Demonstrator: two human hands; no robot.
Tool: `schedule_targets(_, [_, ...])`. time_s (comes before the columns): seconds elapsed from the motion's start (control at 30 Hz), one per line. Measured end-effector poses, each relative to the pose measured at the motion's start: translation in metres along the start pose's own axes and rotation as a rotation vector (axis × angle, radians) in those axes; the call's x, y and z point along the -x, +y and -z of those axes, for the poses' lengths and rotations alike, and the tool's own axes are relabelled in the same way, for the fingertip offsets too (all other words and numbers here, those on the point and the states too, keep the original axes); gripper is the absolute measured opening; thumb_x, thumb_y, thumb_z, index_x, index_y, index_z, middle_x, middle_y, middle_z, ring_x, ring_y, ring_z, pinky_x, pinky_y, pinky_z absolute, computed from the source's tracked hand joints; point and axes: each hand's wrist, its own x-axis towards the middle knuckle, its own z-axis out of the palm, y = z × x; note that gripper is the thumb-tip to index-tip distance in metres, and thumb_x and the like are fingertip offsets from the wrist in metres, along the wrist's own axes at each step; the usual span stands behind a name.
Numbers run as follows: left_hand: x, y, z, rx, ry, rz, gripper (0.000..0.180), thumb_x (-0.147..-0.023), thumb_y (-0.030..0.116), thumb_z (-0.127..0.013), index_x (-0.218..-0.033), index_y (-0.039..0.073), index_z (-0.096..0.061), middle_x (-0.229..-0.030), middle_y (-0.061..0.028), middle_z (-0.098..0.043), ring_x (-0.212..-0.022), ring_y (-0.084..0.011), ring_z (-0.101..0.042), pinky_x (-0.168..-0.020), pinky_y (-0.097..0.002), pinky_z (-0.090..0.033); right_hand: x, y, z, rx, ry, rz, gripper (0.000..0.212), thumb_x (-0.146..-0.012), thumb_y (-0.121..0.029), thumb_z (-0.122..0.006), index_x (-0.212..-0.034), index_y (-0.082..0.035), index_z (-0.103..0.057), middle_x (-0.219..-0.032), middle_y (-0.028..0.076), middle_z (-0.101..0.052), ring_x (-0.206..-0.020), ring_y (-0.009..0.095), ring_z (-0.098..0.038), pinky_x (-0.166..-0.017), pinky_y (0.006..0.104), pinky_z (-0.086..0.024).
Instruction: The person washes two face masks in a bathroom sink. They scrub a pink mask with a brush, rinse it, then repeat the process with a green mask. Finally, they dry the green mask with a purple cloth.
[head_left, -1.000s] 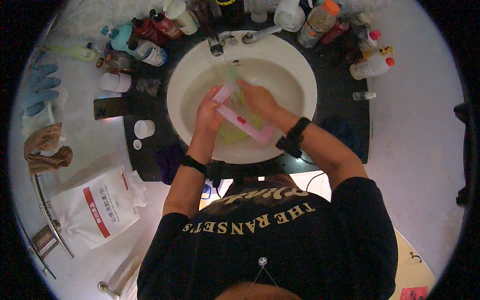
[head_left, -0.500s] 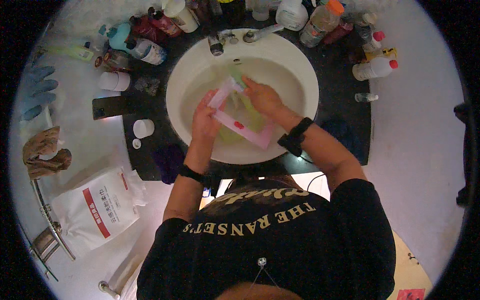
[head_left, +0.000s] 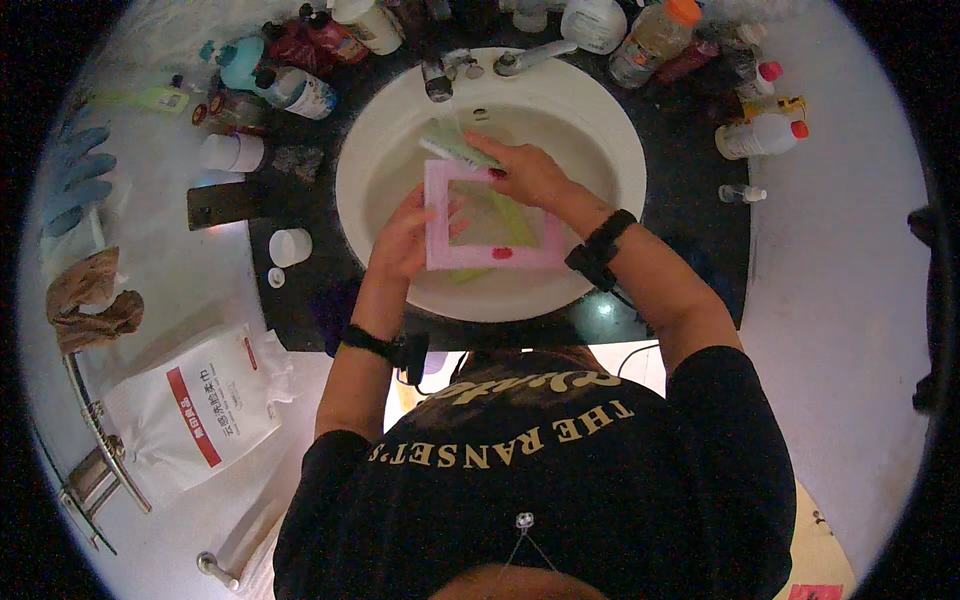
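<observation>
A pink square frame with red spots on its sides is held tilted over the white sink. My left hand grips its left side, thumb in front and fingers showing through the opening. In my right hand is a pale green and white brush, lying by the frame's top edge; its bristles are hard to make out. The brush is under the tap, where a faint stream seems to fall. A yellow-green flat piece lies in the basin behind the frame, partly hidden.
Bottles crowd the back of the black counter, among them an orange-capped bottle. A white jar and a dark phone-like slab lie at left. A white package hangs on the left, beside a metal rail.
The pink frame has turned from slanted to nearly square-on. My right hand and the brush have moved up toward the tap, the brush now lying more crosswise.
</observation>
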Motion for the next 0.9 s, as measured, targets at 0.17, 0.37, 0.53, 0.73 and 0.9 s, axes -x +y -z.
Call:
schedule_targets(0.17, [-0.03, -0.014, 0.009, -0.139, 0.128, -0.048, 0.068, -0.076, -0.014, -0.052, -0.139, 0.01, -0.039, -0.13, -0.0116, -0.052, -0.116, -0.0275, -0.056, -0.1, -0.045, -0.048, 0.002, -0.026, -0.018, 0.061, 0.227, 0.037, 0.06, -0.087, -0.015, -0.062, -0.143, -0.022, -0.041, -0.1, 0.017, -0.065, -0.085, 0.039, -0.063, -0.077, 0.0443, -0.052])
schedule_targets(0.37, [-0.045, -0.03, 0.008, -0.08, 0.074, 0.066, 0.075, -0.074, -0.015, -0.05, -0.142, 0.013, -0.033, -0.127, -0.0112, -0.05, -0.117, -0.0276, -0.054, -0.097, -0.041, -0.049, 0.027, -0.054, -0.017, 0.039, -0.05, 0.105, 0.056, -0.087, -0.013, -0.057, -0.141, -0.015, -0.043, -0.095, 0.017, -0.065, -0.083, 0.038, -0.063, -0.073, 0.045, -0.052])
schedule_targets(0.53, [-0.05, -0.03, 0.012, -0.14, 0.06, -0.11, 0.074, -0.075, -0.015, -0.048, -0.142, 0.012, -0.032, -0.124, -0.0116, -0.053, -0.118, -0.0285, -0.054, -0.093, -0.0402, -0.05, 0.024, -0.046, 0.001, -0.02, 0.098, -0.159, 0.054, -0.088, -0.011, -0.054, -0.14, -0.011, -0.043, -0.1, 0.016, -0.066, -0.087, 0.037, -0.064, -0.073, 0.0464, -0.052])
schedule_targets(0.73, [-0.048, -0.02, 0.011, -0.188, 0.129, -0.061, 0.071, -0.076, -0.016, -0.048, -0.139, 0.013, -0.037, -0.123, -0.0086, -0.053, -0.114, -0.0251, -0.055, -0.092, -0.0373, -0.049, 0.028, -0.046, -0.018, 0.046, 0.121, 0.022, 0.051, -0.09, -0.013, -0.052, -0.14, -0.011, -0.044, -0.107, 0.018, -0.066, -0.091, 0.036, -0.064, -0.076, 0.0458, -0.051])
schedule_targets(0.9, [-0.04, -0.029, 0.008, -0.144, 0.164, -0.156, 0.068, -0.076, -0.018, -0.048, -0.137, 0.012, -0.04, -0.123, -0.0084, -0.053, -0.111, -0.0238, -0.056, -0.091, -0.0362, -0.05, 0.025, -0.038, -0.02, 0.035, 0.157, -0.123, 0.049, -0.091, -0.013, -0.05, -0.14, -0.012, -0.045, -0.106, 0.02, -0.065, -0.091, 0.036, -0.064, -0.077, 0.0468, -0.051])
